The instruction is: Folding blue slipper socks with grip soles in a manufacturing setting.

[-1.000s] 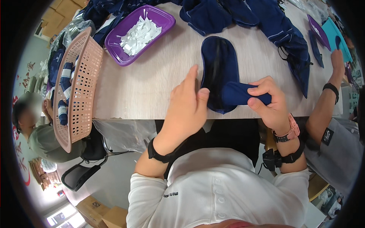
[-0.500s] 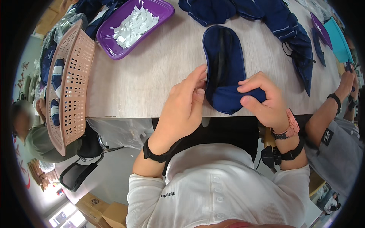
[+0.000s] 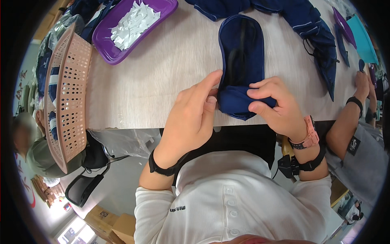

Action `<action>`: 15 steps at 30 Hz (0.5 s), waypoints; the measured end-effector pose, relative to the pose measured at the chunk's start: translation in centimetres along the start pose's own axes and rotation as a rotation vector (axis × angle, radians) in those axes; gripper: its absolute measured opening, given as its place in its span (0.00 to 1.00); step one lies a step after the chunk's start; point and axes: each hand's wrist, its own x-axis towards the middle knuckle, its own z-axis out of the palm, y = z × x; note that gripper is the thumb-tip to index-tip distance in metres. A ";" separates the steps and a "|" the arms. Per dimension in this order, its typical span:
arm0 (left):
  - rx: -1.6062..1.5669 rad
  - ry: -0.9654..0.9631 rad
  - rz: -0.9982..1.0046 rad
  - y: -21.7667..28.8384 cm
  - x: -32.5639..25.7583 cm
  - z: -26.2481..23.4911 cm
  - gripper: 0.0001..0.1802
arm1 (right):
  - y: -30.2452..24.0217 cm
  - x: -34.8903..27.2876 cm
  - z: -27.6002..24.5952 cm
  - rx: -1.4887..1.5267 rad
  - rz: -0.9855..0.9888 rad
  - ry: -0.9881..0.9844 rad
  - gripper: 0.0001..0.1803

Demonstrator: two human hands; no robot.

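Note:
A navy cloth slipper (image 3: 241, 65) with a dark inner side lies lengthwise on the table in front of me, its rounded far end pointing away. Its near end is folded over into a soft flap (image 3: 235, 99). Between thumb and fingers, my right hand (image 3: 282, 105) pinches the right side of this flap. My left hand (image 3: 191, 107) is at the slipper's left edge, fingers stretched out and thumb apart, gripping nothing. Whether its fingertips touch the cloth is hard to tell.
A purple tray (image 3: 118, 53) of small white slips stands at the far left. Beside it, a pink perforated basket (image 3: 73, 93) holds navy rolled items. More navy cloth pieces (image 3: 304, 24) lie along the far side. On the right, another person's arm (image 3: 345, 118) reaches by a turquoise bin (image 3: 361, 38).
The slipper's far end has shifted slightly away and its flap sits flatter. My right hand keeps its pinch, while my left stays beside the edge. Tray and basket appear shifted left in view.

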 end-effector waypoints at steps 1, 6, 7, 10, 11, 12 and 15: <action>0.030 -0.008 0.016 0.0 0.1 0.0 0.23 | 0.0 0.0 0.1 -0.004 0.019 -0.015 0.11; 0.046 -0.018 0.037 0.2 0.2 -0.2 0.22 | -0.3 0.2 0.1 -0.004 0.026 -0.048 0.09; 0.042 -0.017 -0.016 0.6 0.3 -0.2 0.23 | -0.3 0.1 0.2 0.024 0.044 -0.037 0.09; 0.195 -0.025 0.044 1.2 1.2 -0.4 0.23 | 0.0 0.1 0.0 0.040 0.060 -0.032 0.08; 0.360 -0.029 0.153 1.4 1.4 -0.6 0.23 | -0.1 0.1 0.0 0.033 0.051 -0.043 0.08; 0.360 -0.029 0.154 1.5 1.7 -0.6 0.23 | -0.2 0.1 0.0 0.033 0.052 -0.042 0.08; 0.423 -0.107 0.196 1.5 2.4 -0.6 0.22 | -0.3 0.1 0.0 0.033 0.044 -0.045 0.07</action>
